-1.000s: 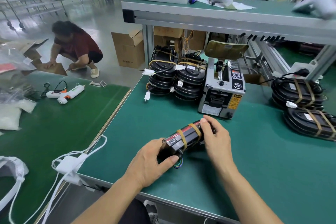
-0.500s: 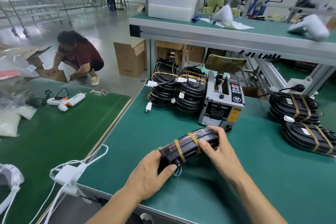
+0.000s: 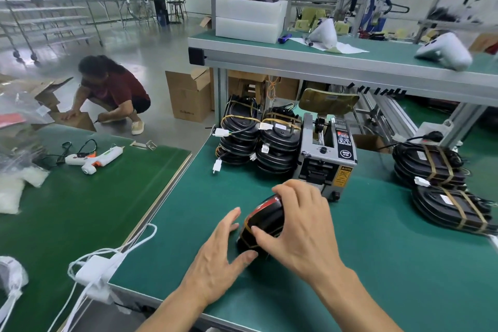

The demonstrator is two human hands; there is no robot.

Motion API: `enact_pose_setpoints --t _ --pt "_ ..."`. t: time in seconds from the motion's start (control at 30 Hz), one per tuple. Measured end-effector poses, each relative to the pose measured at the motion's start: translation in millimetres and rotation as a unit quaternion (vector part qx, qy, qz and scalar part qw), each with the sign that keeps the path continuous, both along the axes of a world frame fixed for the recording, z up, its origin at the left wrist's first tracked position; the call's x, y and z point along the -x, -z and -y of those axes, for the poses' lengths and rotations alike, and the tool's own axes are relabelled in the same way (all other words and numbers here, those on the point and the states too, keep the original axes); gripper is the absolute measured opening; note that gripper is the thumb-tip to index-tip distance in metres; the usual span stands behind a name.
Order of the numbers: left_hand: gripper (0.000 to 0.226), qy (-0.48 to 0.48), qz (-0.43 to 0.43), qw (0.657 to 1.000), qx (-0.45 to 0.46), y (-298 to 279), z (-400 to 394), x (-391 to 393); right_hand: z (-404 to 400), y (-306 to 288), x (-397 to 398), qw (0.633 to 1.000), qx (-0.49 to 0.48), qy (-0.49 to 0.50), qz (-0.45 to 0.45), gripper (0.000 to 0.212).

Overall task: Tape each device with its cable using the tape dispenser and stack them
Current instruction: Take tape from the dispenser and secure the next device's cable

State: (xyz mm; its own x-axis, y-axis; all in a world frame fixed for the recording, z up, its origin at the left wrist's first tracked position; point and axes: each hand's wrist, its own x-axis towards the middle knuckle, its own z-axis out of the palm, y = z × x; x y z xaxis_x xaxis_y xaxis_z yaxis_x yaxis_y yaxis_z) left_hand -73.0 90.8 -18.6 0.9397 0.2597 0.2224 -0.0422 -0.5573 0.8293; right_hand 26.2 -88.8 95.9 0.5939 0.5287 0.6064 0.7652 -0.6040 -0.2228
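A black device with red trim [image 3: 265, 219] lies on the green bench mat [image 3: 377, 264] in front of me. My right hand [image 3: 301, 226] covers its top, fingers curled over it and thumb pinching its side. My left hand [image 3: 221, 259] holds its near end between thumb and fingers. The grey tape dispenser [image 3: 327, 162] stands just behind. Two stacks of taped devices [image 3: 260, 140] sit left of the dispenser. More taped devices [image 3: 442, 186] lie at the right.
A second green table at the left carries a glue gun [image 3: 95, 159] and plastic bags. A white adapter with cord [image 3: 93, 272] hangs between the tables. A person crouches by cardboard boxes on the floor. A raised shelf [image 3: 323, 62] spans the back.
The device has been turned so one end points toward me. My right hand moved from its far end onto its top. The view tilted upward.
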Motion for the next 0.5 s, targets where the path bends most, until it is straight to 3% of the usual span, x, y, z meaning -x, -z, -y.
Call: enact_pose_setpoints --t 0.17,0.27,0.33,0.4,0.43,0.5 --pt "0.056 -0.032 0.005 0.999 0.009 0 0 1 -17 -1 15 0.998 -0.011 -0.045 -0.031 0.073" --pt "0.042 -0.041 0.014 0.999 0.008 1 0 1 -6 -3 8 0.978 -0.136 -0.086 -0.130 0.059" --pt "0.042 -0.040 0.023 0.999 -0.009 1 1 1 7 0 -5 0.941 -0.281 -0.048 -0.182 0.033" --pt "0.045 -0.042 0.028 0.999 -0.015 1 0 1 17 7 -25 0.877 -0.400 0.051 -0.262 0.016" --pt "0.045 -0.042 0.028 0.999 -0.013 1 0 1 21 12 -37 0.842 -0.428 0.102 -0.312 0.015" --pt "0.045 -0.042 0.029 0.999 -0.011 0 0 2 24 23 -62 0.807 -0.425 0.180 -0.369 0.017"
